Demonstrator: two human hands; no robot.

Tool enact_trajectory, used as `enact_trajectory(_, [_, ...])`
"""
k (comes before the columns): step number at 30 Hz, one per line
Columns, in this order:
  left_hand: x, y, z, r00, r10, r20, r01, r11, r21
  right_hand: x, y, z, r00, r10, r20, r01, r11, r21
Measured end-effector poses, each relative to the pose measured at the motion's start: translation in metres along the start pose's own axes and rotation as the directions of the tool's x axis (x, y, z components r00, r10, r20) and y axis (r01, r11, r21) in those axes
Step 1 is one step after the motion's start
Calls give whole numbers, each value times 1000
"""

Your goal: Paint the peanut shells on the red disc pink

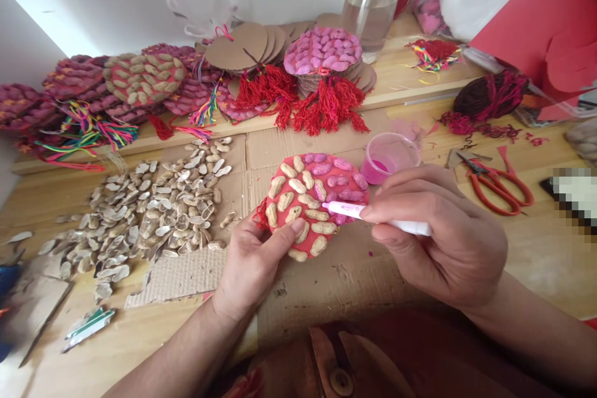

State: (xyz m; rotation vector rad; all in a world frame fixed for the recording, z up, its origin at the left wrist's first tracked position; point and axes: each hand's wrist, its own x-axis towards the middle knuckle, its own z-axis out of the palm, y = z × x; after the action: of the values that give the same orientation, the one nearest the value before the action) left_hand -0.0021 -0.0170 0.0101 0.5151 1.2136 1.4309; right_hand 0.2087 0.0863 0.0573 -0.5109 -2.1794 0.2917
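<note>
My left hand [254, 261] grips a round red disc [305, 183] by its lower left edge, thumb on top. Peanut shells cover the disc: those on the upper right are pink, the rest plain tan. Between the thumb and fingers of my right hand [438, 230] is a white marker pen [401, 224]. Its pink tip touches or nearly touches a shell near the disc's middle. Just behind the disc stands a clear plastic cup [394, 152] with pink liquid in it. A red tassel [262, 214] shows at the disc's left edge.
Loose peanut shells [181, 211] lie heaped on cardboard at the left. Finished-looking pink shell discs [321, 53], cardboard circles [237, 46] and red tassels line the back ledge beside a water bottle [370, 6]. Orange-handled scissors [501, 186] and dark yarn [489, 96] are at the right.
</note>
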Motion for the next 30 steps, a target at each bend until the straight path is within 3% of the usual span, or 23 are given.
enact_trajectory(6, [0,1,2,1000,-20,16,21,998,-52,2,1,0,999,-2,-50,1,1000,-27])
enact_trajectory(15, [-1,-3,-4,1000,-18,22,17,998,68,3,0,3,996,56,-63,-52,997,63])
enact_trajectory(19, [0,-5,-6,999,-8,36,5,997,76,2,5,0,978,81,-194,-75,996,38])
enact_trajectory(21, [1,-7,-7,999,-3,37,0,998,66,3,10,-5,944,122,-305,-125,992,9])
enact_trajectory(24, [3,-7,-7,999,-10,32,8,998,63,5,24,-12,892,167,-420,-257,952,-167])
enact_trajectory(26, [4,-5,-7,1000,-12,15,11,998,60,5,35,-14,901,202,-384,-312,916,-251])
enact_trajectory(30, [5,-3,-5,1000,-18,19,17,998,52,3,52,-8,942,210,-261,-290,901,-323])
